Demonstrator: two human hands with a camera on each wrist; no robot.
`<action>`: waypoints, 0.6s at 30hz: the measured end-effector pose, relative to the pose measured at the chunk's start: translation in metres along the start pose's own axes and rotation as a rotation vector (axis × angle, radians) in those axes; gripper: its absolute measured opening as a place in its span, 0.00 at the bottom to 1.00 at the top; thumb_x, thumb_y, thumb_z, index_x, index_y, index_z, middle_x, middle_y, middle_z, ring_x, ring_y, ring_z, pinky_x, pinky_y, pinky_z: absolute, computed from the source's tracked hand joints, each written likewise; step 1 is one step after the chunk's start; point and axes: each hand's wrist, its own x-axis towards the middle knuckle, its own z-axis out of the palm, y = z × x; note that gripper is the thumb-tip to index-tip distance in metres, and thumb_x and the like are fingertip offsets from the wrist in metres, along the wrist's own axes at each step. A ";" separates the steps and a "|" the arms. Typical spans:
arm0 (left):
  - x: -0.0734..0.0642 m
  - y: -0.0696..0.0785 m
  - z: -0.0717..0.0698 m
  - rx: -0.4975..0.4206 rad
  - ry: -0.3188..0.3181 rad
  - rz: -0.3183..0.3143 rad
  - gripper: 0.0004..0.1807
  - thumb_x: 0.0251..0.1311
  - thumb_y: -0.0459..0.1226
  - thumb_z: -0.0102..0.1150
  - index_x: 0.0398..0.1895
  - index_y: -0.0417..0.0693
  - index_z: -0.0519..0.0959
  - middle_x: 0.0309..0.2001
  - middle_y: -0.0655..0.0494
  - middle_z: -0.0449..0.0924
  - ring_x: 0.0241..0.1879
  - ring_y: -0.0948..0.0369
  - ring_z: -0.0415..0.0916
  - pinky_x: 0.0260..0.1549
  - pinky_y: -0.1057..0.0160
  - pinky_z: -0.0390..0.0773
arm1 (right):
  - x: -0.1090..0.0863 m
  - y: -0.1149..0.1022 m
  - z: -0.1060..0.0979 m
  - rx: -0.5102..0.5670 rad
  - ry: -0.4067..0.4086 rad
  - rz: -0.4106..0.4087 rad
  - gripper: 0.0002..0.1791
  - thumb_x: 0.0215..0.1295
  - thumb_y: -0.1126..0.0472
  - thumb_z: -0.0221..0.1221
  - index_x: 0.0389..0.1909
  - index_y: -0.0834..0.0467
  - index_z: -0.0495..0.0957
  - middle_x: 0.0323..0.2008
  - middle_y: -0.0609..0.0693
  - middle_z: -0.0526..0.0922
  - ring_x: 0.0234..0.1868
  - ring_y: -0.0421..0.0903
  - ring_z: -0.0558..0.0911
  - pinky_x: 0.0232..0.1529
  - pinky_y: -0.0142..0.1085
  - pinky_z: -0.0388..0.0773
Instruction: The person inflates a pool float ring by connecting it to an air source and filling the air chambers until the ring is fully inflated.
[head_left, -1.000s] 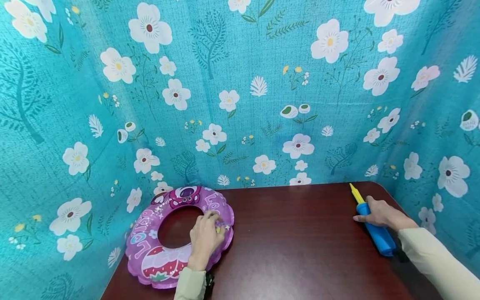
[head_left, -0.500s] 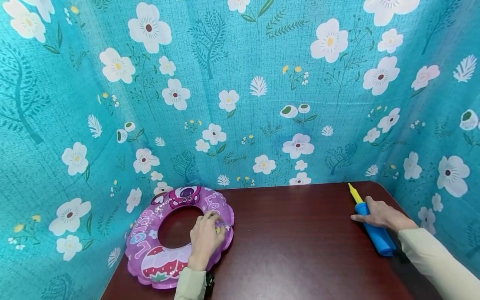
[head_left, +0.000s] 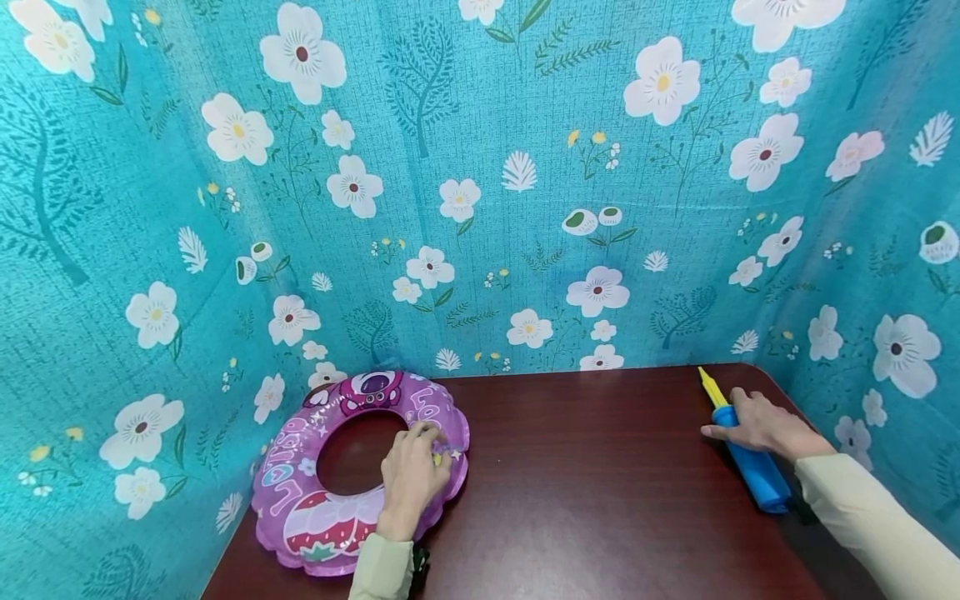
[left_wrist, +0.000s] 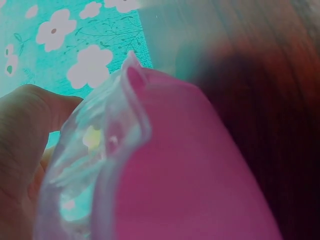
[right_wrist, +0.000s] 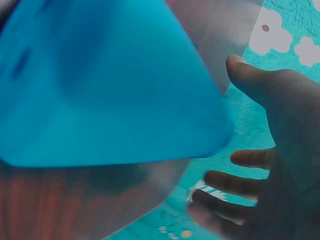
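A purple inflated swim ring (head_left: 288,454) with printed strawberries and a cartoon bear lies at the left of the table. My left hand (head_left: 411,475) is over its right side, with fingers loosely bent; the fingertips are partly hidden. In the left wrist view the ring's pink side and clear seam (left_wrist: 132,107) fill the middle, and the thumb (left_wrist: 45,102) passes behind the ring. At the right lies a blue hand pump (head_left: 757,475) with a yellow nozzle. My right hand (head_left: 761,425) is over its upper part, thumb and fingers spread apart in the right wrist view.
Both things are on a dark reddish-brown table (head_left: 585,475). A turquoise curtain (head_left: 487,250) with white flowers hangs behind the table and along both sides. The ring reaches close to the table's left edge, and the pump lies near the right edge.
The pump's nozzle and the right thumb shift very slightly. The left hand and the swim ring stay in place.
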 end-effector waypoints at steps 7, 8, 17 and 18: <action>0.000 0.000 0.000 0.000 0.018 0.005 0.12 0.55 0.43 0.77 0.42 0.54 0.89 0.52 0.53 0.87 0.48 0.48 0.82 0.37 0.43 0.86 | -0.001 -0.035 -0.011 -0.167 0.279 -0.147 0.56 0.62 0.30 0.68 0.68 0.75 0.65 0.61 0.82 0.69 0.57 0.81 0.70 0.55 0.75 0.72; 0.000 0.000 0.000 0.000 0.024 0.008 0.12 0.55 0.43 0.76 0.42 0.53 0.89 0.52 0.52 0.87 0.48 0.48 0.82 0.37 0.43 0.86 | 0.000 -0.044 -0.012 -0.171 0.301 -0.169 0.55 0.63 0.31 0.68 0.68 0.75 0.66 0.61 0.81 0.70 0.58 0.81 0.71 0.55 0.74 0.73; 0.002 -0.003 0.001 -0.012 0.022 0.027 0.09 0.57 0.43 0.74 0.41 0.54 0.89 0.53 0.53 0.86 0.50 0.47 0.81 0.43 0.44 0.85 | 0.000 -0.130 -0.013 -0.113 0.342 -0.314 0.49 0.64 0.33 0.69 0.69 0.67 0.70 0.60 0.71 0.76 0.56 0.70 0.77 0.54 0.67 0.77; 0.002 -0.003 0.001 -0.014 0.022 0.031 0.09 0.58 0.42 0.74 0.40 0.54 0.89 0.52 0.53 0.86 0.50 0.47 0.81 0.43 0.44 0.85 | 0.000 -0.138 -0.012 -0.104 0.341 -0.324 0.48 0.64 0.33 0.69 0.69 0.67 0.70 0.60 0.70 0.77 0.56 0.70 0.78 0.54 0.67 0.78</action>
